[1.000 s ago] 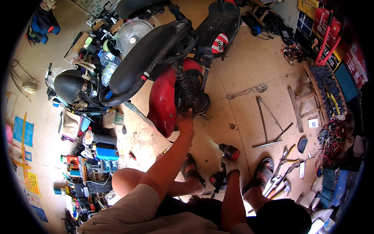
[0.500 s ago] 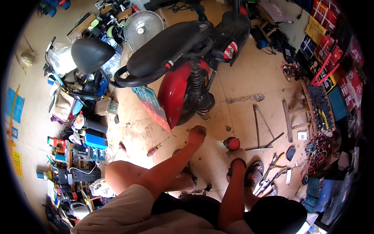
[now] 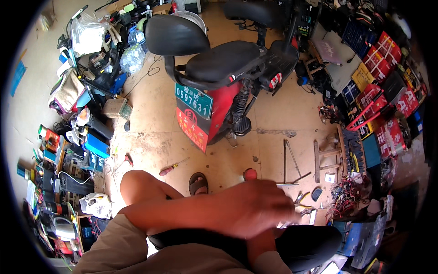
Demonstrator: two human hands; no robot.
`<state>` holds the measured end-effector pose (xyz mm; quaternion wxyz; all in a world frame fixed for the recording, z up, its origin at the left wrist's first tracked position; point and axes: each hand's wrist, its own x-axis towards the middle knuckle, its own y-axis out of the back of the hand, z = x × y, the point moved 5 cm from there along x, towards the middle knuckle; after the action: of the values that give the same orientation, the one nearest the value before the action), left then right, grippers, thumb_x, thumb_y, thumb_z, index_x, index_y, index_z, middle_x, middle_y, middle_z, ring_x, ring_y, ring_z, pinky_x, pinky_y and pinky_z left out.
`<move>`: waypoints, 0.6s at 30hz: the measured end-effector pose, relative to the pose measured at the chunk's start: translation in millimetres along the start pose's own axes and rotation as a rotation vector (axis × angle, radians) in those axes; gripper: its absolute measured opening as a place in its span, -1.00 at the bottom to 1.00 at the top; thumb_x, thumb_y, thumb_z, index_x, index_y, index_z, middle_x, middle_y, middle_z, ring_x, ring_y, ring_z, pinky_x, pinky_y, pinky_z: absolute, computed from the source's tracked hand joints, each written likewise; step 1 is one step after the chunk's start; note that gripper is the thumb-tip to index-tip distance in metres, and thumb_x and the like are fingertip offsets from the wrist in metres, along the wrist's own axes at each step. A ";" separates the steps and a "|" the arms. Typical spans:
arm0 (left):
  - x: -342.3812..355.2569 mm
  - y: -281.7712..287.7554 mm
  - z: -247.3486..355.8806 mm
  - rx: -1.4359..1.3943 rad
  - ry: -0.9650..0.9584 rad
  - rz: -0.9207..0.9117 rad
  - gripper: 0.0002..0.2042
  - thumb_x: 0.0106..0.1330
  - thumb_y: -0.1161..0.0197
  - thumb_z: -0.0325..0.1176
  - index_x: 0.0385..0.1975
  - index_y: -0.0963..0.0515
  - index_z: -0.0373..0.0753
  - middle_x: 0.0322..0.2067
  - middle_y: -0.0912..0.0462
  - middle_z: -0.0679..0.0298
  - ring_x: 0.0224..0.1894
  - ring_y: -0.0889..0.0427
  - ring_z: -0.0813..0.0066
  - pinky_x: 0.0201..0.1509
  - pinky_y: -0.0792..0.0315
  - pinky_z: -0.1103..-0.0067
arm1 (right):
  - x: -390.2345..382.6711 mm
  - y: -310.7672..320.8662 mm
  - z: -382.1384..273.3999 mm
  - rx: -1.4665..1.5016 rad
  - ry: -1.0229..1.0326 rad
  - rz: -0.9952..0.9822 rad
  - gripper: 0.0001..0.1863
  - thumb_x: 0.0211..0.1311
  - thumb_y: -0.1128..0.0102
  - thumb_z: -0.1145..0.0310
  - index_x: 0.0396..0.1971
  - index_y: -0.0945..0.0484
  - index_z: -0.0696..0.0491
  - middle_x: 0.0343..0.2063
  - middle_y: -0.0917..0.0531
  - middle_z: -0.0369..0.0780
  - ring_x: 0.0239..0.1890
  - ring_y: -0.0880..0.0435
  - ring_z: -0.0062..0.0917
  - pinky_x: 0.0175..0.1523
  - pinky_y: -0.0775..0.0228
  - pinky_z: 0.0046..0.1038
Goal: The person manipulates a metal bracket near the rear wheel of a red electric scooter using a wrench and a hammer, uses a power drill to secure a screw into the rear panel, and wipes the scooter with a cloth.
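Note:
My left hand reaches across in front of me to the right, smeared by motion. Its fingers look bent, but what is in them, if anything, does not show. Below it, my right forearm rises from the lower edge; the right hand is hidden behind the left. Just beyond the left hand, a red round object rests on the floor. A screwdriver with a reddish handle lies farther left. Ahead stands a red and black scooter, its rear with a green plate facing me.
Long thin metal rods and pliers lie on the floor at the right, near a wooden frame and tangled wires. Boxes and tools crowd the left side, with a blue box among them. Red boxes stack at far right.
My left hand has come back from near the scooter's rear wheel and swung right, over my right hand. The view has shifted, so the scooter's rear plate now shows more fully.

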<state>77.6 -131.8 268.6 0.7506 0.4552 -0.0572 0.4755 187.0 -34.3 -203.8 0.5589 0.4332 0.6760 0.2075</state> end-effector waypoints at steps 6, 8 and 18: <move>-27.7 47.2 108.0 0.139 -0.476 0.593 -0.81 0.33 -0.30 -0.44 -0.13 -0.77 -0.20 -0.19 -0.74 0.10 -0.27 -0.74 0.26 -0.24 -0.57 0.42 | -40.8 -5.3 -11.4 -0.114 0.067 0.120 -0.64 0.07 -0.45 0.16 -0.20 -0.82 0.08 -0.17 -0.82 0.01 0.01 -0.83 -0.23 0.12 -0.65 -0.22; -44.7 59.9 128.9 0.140 -0.369 0.603 -0.81 0.34 -0.26 -0.42 -0.16 -0.80 -0.13 -0.20 -0.77 0.13 -0.27 -0.75 0.28 -0.28 -0.51 0.45 | -49.3 -7.8 -21.1 -0.114 0.079 0.087 -0.64 0.07 -0.45 0.16 -0.19 -0.82 0.08 -0.17 -0.82 0.01 0.01 -0.83 -0.23 0.12 -0.65 -0.23; -170.1 113.0 133.2 0.195 0.248 0.727 -0.89 0.37 -0.31 -0.43 -0.31 -0.67 -0.35 -0.34 -0.76 0.19 -0.37 -0.75 0.27 -0.35 -0.54 0.48 | -57.3 26.8 -20.7 -0.020 0.251 -0.004 -0.64 -0.01 -0.54 0.09 -0.29 -0.81 0.03 -0.39 -0.83 -0.15 -0.36 -0.85 -0.35 -0.18 -0.68 -0.31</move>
<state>-54.8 -327.6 328.6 0.4876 0.4136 -0.0781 0.7649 177.2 -62.5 -144.3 0.4748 0.3968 0.7392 0.2659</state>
